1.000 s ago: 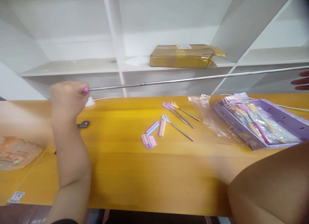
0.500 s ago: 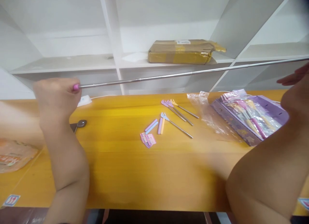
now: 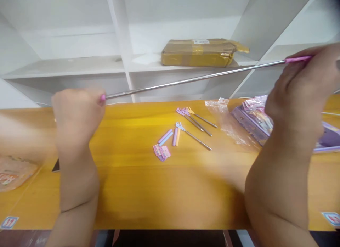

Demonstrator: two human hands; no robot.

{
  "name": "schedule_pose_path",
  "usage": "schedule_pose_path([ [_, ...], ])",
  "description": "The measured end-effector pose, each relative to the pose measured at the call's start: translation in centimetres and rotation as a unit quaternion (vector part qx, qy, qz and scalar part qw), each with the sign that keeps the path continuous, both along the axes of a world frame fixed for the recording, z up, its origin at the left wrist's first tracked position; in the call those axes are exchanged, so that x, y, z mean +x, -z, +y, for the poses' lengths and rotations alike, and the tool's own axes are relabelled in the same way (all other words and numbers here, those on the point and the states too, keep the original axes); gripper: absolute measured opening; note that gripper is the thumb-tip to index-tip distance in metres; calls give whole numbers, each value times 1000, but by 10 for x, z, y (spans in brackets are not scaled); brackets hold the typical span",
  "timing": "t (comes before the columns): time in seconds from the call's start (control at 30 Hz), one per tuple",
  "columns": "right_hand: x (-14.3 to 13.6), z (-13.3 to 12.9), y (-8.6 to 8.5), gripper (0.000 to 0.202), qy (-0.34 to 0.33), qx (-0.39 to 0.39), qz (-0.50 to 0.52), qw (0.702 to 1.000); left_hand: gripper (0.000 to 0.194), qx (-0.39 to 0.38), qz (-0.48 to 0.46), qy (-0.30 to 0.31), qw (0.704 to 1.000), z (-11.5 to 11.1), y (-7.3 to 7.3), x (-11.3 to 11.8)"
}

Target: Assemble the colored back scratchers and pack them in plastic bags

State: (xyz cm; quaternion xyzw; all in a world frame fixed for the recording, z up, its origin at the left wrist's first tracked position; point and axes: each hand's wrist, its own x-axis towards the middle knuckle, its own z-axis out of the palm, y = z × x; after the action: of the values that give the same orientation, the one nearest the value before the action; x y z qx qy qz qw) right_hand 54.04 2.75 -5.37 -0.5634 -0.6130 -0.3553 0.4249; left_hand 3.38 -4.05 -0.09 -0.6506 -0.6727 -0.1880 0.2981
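Note:
A long metal rod (image 3: pixel 193 79) slants across the view above the table. My left hand (image 3: pixel 79 116) is closed around its pink left end. At the right, my right hand (image 3: pixel 305 80) is closed on the pink part at the other end. Below the rod, several small rakes with purple, yellow and blue claws (image 3: pixel 195 135) lie on the table. Beside them are purple, blue and orange handle tubes (image 3: pixel 174 137) and a few pink cards (image 3: pixel 162 152).
A taped cardboard box (image 3: pixel 198 54) rests on the white shelf. Clear plastic bags (image 3: pixel 228 123) lie near a purple box (image 3: pixel 247 124), partly behind my right arm. An orange-printed bag (image 3: pixel 16 172) is at the far left. A dark flat object (image 3: pixel 56 166) lies by my left arm.
The rod spans a shorter length between my hands. My left hand has moved right, and my right hand has come further into view, now closed on the pink end.

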Motion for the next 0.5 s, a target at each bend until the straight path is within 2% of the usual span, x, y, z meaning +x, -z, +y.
schedule_pose_path([
  [0.07, -28, 1, -4, 35, -1, -5, 66, 998, 35, -11, -8, 4, 1000, -6, 5, 21],
  [0.13, -63, -7, -3, 30, -24, -40, 87, 995, 32, -20, -16, 26, 999, -9, 15, 42],
  [0.2, -105, -22, 4, 24, -60, -67, 66, 994, 30, -25, -29, 56, 998, -9, 28, 61],
  [0.27, -148, -39, 14, 21, -133, -119, 4, 984, 27, -40, -28, 79, 996, -7, 42, 76],
  [0.33, -182, -51, 24, 21, -149, -148, -36, 977, 29, -55, -18, 84, 995, -5, 52, 85],
  [0.4, -200, -56, 29, 21, -156, -166, -50, 972, 31, -73, -8, 83, 994, -5, 55, 88],
  [0.5, -197, -58, 24, 24, -185, -190, -50, 963, 29, -109, 3, 83, 991, -6, 53, 87],
])
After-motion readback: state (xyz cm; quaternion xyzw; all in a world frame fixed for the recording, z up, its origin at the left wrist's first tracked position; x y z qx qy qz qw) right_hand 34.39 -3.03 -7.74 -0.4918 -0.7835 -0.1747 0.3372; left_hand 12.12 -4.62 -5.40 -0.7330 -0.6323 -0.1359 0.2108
